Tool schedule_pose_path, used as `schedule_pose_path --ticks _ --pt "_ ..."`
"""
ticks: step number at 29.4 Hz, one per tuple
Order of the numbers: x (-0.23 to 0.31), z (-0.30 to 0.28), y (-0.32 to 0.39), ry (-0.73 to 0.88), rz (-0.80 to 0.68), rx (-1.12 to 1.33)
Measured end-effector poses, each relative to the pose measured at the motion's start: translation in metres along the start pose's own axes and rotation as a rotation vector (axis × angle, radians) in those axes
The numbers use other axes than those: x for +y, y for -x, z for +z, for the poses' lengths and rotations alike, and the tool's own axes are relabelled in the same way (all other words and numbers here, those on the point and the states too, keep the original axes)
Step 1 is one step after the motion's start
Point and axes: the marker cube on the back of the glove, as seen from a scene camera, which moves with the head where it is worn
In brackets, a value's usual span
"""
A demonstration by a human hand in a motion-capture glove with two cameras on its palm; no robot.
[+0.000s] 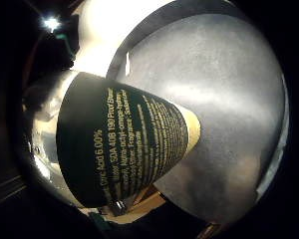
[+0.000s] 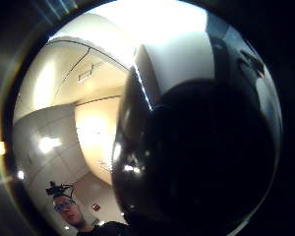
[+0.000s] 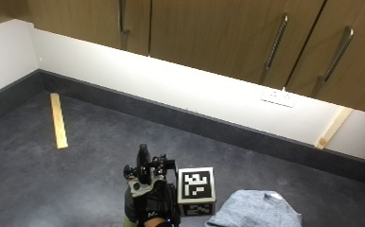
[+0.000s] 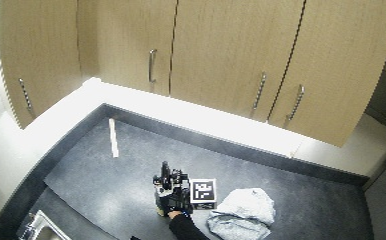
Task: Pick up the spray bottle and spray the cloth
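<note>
Bottle and cloth are the pair that matter: the black-gloved right hand (image 3: 150,198) stands near the front edge of the dark grey speckled worktop (image 3: 75,170), and the crumpled pale grey cloth (image 3: 256,210) lies on the same surface just to one side of it, also close to the front edge. From the outside view the glove appears wrapped round something upright, though the spray bottle itself is mostly hidden there behind the hand and its gear. The little-finger-side palm view settles where it is: a dark-labelled spray bottle with pale yellow print (image 1: 124,144) fills much of that picture, its long axis running out from the palm over the worktop, and the thumb-side view shows a glossy black rounded mass (image 2: 196,152) pressed close (probably the bottle's top or the glove, I cannot tell which). My judgement is that the fingers are curled round the bottle's body, but no view shows them clearly closing. What the spraying turns on is direction: the cloth sits sideways from the hand, low on the bench, so the nozzle would need to face that way and tip downward. Which way the nozzle now points cannot be made out. A pale wooden strip (image 3: 58,120) lies well apart, toward the back corner.
</note>
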Motion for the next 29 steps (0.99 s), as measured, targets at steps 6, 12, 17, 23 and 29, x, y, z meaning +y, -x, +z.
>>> schedule_pose_path --ticks 6,12,17,23,29 --pt "0.002 0.003 -0.002 0.041 0.025 0.028" --pt "0.008 0.011 0.000 0.109 0.031 0.069" --pt "0.012 0.016 0.000 0.129 0.023 0.057" --pt "0.022 0.024 0.012 0.169 -0.008 0.022" --pt "0.041 0.030 0.036 0.225 -0.093 -0.013"
